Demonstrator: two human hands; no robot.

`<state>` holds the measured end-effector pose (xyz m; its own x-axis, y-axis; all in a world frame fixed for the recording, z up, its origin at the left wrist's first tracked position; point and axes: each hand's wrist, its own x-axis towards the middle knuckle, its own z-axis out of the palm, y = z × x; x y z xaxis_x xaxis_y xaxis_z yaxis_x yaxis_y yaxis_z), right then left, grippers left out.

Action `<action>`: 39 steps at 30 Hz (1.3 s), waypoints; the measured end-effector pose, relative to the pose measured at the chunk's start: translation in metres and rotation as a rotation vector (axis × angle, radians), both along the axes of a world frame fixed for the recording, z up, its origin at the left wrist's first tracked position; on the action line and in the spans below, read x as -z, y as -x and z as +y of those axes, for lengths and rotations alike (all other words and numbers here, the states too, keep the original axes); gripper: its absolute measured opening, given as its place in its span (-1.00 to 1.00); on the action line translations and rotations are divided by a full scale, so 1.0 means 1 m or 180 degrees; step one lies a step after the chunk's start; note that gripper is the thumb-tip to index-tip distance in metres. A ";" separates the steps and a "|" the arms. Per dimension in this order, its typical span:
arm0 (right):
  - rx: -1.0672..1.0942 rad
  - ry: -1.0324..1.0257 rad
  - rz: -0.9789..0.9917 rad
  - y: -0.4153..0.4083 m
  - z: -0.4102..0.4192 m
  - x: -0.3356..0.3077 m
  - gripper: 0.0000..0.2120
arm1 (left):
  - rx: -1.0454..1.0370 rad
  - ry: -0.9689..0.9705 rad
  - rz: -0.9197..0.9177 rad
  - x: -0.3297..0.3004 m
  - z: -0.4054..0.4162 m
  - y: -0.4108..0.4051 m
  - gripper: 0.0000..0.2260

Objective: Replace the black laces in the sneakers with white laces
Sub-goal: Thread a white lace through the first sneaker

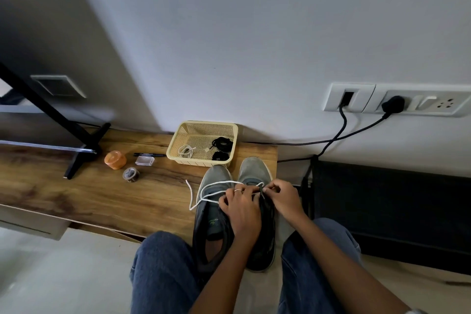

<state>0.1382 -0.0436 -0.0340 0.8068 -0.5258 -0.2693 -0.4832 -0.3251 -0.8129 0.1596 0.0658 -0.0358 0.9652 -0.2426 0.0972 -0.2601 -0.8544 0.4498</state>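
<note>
Two grey sneakers stand side by side at the right end of the wooden shelf (102,194), toes toward the wall. The left sneaker (214,211) has no lace in it. A white lace (201,192) runs from the right sneaker (254,171) and loops over the left one, its free end lying on the shelf. My left hand (242,208) rests on the right sneaker's throat, fingers curled at the lace. My right hand (283,197) pinches the lace at the eyelets. A beige basket (204,127) behind the shoes holds coiled black laces (221,148) and another white lace (186,151).
On the shelf to the left lie an orange round container (115,160), a tape roll (131,174), a small clear box (144,160), a black pen (149,154) and a black stand foot (81,150). Black cables (341,132) hang from wall sockets at right. My knees frame the shoes.
</note>
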 end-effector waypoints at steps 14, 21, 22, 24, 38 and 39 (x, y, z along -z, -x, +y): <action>0.0202 0.0037 0.0254 -0.005 0.006 -0.005 -0.87 | -0.0094 0.0149 -0.0470 0.003 0.014 0.026 -0.88; 0.0878 -0.1128 -0.0455 0.009 -0.005 -0.044 -0.85 | -0.0148 0.0137 -0.0394 0.002 0.018 0.026 -0.90; 0.0942 -0.1206 -0.0562 0.009 -0.007 -0.051 -0.84 | -0.0155 0.0134 -0.0403 0.002 0.018 0.026 -0.90; 0.1027 -0.1294 -0.0754 0.010 -0.010 -0.067 -0.82 | -0.0149 0.0133 -0.0430 0.002 0.019 0.027 -0.90; 0.0692 -0.0965 -0.2017 0.029 -0.021 -0.181 -0.77 | -0.0177 0.0277 -0.0375 0.001 0.020 0.028 -0.91; 0.0688 -0.0953 -0.2047 0.031 -0.020 -0.185 -0.78 | -0.0171 0.0266 -0.0362 0.001 0.020 0.028 -0.91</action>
